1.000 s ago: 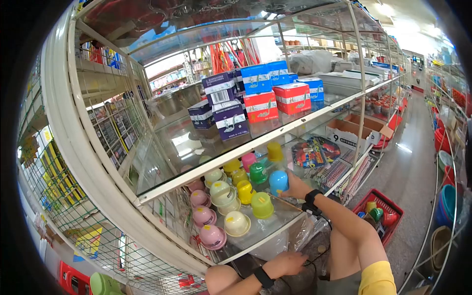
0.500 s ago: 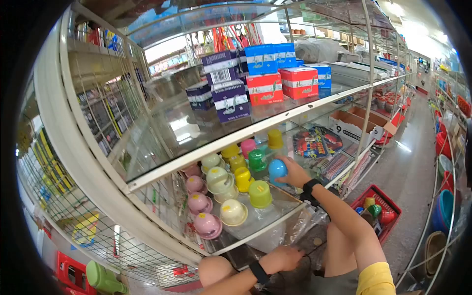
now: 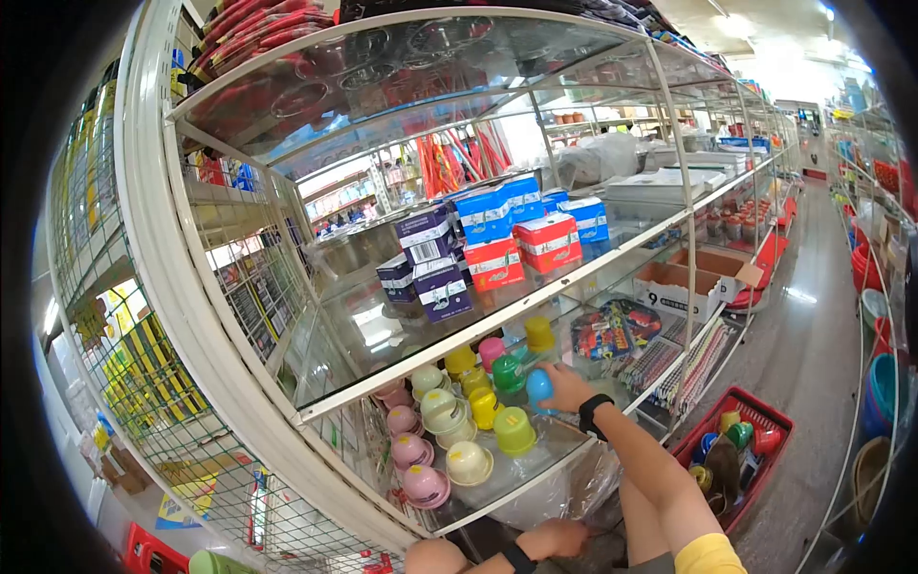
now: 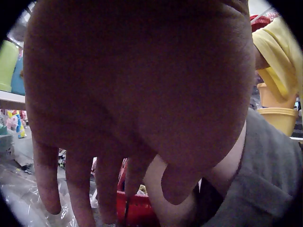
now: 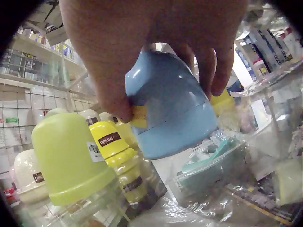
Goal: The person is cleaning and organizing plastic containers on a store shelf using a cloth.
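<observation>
In my right hand (image 3: 564, 387) I grip a blue plastic cup (image 5: 170, 109) from above, thumb on one side and fingers on the other. A yellow sticker shows beside the thumb. The cup hangs over the lower glass shelf (image 3: 535, 464). Left of it stands an upside-down lime-green cup (image 5: 71, 158), with yellow cups (image 5: 113, 142) behind it. A dark green cup (image 3: 509, 373) is just beyond the blue one in the head view. My left hand (image 4: 137, 90) hangs low in front of the shelf, fingers straight and holding nothing.
Pink bowls (image 3: 411, 450) and cream ones (image 3: 469, 463) line the shelf's left side. Small boxes (image 3: 497, 260) sit on the glass shelf above, whose front rail (image 3: 497, 320) runs over the cups. A red basket (image 3: 775, 474) with several items stands on the floor at right.
The head view has tilted upward, showing more of the top shelf. My right hand now covers more of the blue cup's top. My left hand stays low and relaxed.
</observation>
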A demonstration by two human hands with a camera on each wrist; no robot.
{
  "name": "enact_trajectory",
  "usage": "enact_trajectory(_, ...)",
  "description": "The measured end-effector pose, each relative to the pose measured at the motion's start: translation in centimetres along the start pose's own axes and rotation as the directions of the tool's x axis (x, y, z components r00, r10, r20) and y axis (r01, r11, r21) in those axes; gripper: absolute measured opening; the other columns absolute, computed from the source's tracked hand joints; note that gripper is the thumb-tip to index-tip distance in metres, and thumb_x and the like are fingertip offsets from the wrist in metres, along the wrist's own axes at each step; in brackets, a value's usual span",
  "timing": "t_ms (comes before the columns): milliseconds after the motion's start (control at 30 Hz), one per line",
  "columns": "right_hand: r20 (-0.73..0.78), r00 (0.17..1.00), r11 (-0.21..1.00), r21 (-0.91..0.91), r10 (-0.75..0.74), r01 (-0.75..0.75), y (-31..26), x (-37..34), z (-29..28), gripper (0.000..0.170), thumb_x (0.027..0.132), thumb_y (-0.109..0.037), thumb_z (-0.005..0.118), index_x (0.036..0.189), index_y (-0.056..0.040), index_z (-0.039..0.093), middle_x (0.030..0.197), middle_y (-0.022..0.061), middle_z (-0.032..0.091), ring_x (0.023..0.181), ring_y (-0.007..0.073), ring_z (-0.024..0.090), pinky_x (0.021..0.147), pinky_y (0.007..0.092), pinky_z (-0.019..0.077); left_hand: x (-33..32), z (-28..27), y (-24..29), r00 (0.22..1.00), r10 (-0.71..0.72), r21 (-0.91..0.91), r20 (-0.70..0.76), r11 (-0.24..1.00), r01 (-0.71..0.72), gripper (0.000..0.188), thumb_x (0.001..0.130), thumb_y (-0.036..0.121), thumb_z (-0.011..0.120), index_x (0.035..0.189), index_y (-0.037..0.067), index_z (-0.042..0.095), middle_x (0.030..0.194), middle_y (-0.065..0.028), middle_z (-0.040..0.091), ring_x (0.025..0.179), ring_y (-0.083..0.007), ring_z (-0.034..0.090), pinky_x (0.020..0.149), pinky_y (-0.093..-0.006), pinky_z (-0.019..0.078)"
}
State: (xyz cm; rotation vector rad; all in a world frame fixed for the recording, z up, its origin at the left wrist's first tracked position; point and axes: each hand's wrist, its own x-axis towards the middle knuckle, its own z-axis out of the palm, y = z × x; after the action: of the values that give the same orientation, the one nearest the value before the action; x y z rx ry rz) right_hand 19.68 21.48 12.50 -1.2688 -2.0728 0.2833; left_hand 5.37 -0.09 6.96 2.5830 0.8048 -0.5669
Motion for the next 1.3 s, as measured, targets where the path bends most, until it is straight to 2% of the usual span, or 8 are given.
enact_trajectory(133, 0.016, 0.999, 0.997, 0.074, 0.031, -0.032, 0.1, 0.2, -0.2, 0.083, 0.063, -0.029, 0.078, 0.134, -0.0128, 0.039, 0.114, 0.0256, 0.055, 0.104, 0.0438, 0.056, 0.088, 0.0475, 0.0483, 0.1, 1.7, -1.7, 0.999, 0.008, -0.099, -0.048, 0.995, -0.012, 0.045, 0.086, 0.027, 0.055, 0.127, 0.01, 0.051, 0.115, -0.0168, 0.062, 0.102, -0.0371, 0.06, 0.083, -0.0458, 0.0499)
enact_trajectory(200, -0.065, 0.996, 0.992, 0.119, 0.054, -0.046, 0.1, 0.1, -0.6, 0.08, 0.061, -0.03, 0.079, 0.13, -0.011, 0.044, 0.116, 0.0237, 0.054, 0.105, 0.0394, 0.056, 0.09, 0.0444, 0.0472, -0.3, 1.3, -1.9, 0.998, -0.022, -0.148, -0.056, 0.989, 0.014, 0.043, 0.087, 0.024, 0.053, 0.127, 0.009, 0.051, 0.117, -0.0169, 0.06, 0.104, -0.0376, 0.059, 0.087, -0.044, 0.0483)
enact_trajectory(367, -0.163, 0.985, 0.984, 0.174, 0.049, -0.021, -1.3, 0.0, -2.6, 0.083, 0.066, -0.03, 0.08, 0.132, -0.0018, 0.039, 0.122, 0.0245, 0.05, 0.108, 0.04, 0.054, 0.092, 0.0429, 0.0459, -1.7, 0.4, -1.2, 0.997, -0.041, -0.117, -0.067, 0.993, 0.033, 0.044, 0.09, 0.032, 0.054, 0.126, 0.008, 0.051, 0.118, -0.0167, 0.06, 0.105, -0.0367, 0.059, 0.088, -0.0445, 0.0479)
enact_trajectory(567, -0.309, 0.95, 0.993, 0.114, 0.045, -0.01, 0.1, -0.8, -3.7, 0.088, 0.07, -0.033, 0.078, 0.136, 0.0011, 0.031, 0.126, 0.0281, 0.045, 0.108, 0.0448, 0.054, 0.09, 0.0465, 0.0468, -2.8, -0.2, -0.4, 0.997, -0.024, -0.048, -0.08, 0.999, 0.02, 0.046, 0.091, 0.034, 0.055, 0.127, 0.007, 0.049, 0.114, -0.0154, 0.061, 0.101, -0.0342, 0.061, 0.08, -0.045, 0.0505)
enact_trajectory(633, -0.352, 0.931, 0.995, 0.07, 0.095, -0.075, 0.6, -1.2, -3.8, 0.086, 0.072, -0.032, 0.077, 0.136, 0.0004, 0.031, 0.124, 0.0278, 0.046, 0.105, 0.045, 0.055, 0.089, 0.0469, 0.0471, -3.1, 0.9, -1.1, 0.982, 0.063, -0.039, -0.176, 0.997, -0.071, 0.046, 0.091, 0.034, 0.055, 0.127, 0.006, 0.048, 0.11, -0.0143, 0.061, 0.098, -0.0339, 0.062, 0.075, -0.0454, 0.0514)
enact_trajectory(733, -0.378, 0.915, 0.985, -0.031, 0.144, -0.168, 1.9, -1.7, -3.8, 0.084, 0.072, -0.031, 0.075, 0.137, 0.0, 0.031, 0.12, 0.0274, 0.048, 0.101, 0.0442, 0.058, 0.086, 0.0484, 0.0482, -3.0, 1.5, -1.2, 0.982, 0.044, -0.039, -0.184, 0.998, -0.052, 0.045, 0.09, 0.033, 0.055, 0.126, 0.006, 0.048, 0.107, -0.0147, 0.061, 0.096, -0.0345, 0.062, 0.074, -0.0451, 0.0515)
enact_trajectory(933, -0.187, 0.959, 0.916, -0.305, 0.212, -0.262, 4.8, -2.5, -3.5, 0.091, 0.069, -0.037, 0.077, 0.136, 0.0038, 0.031, 0.115, 0.0274, 0.051, 0.097, 0.0442, 0.059, 0.082, 0.0474, 0.0507, -3.8, 1.6, -0.9, 0.971, 0.048, -0.007, -0.233, 0.999, -0.051, 0.045, 0.09, 0.033, 0.055, 0.126, 0.007, 0.049, 0.104, -0.015, 0.061, 0.093, -0.0344, 0.063, 0.074, -0.0444, 0.0515)
enact_trajectory(1300, -0.165, 0.966, 0.915, -0.321, 0.201, -0.245, 6.7, -2.8, -3.2, 0.092, 0.071, -0.04, 0.075, 0.139, 0.0013, 0.029, 0.115, 0.0227, 0.05, 0.102, 0.0414, 0.057, 0.082, 0.0496, 0.0483, -4.7, 1.8, -0.5, 0.965, 0.12, 0.082, -0.233, 0.991, -0.104, 0.046, 0.089, 0.035, 0.056, 0.126, 0.008, 0.051, 0.096, -0.0103, 0.062, 0.085, -0.0302, 0.064, 0.069, -0.0394, 0.0517)
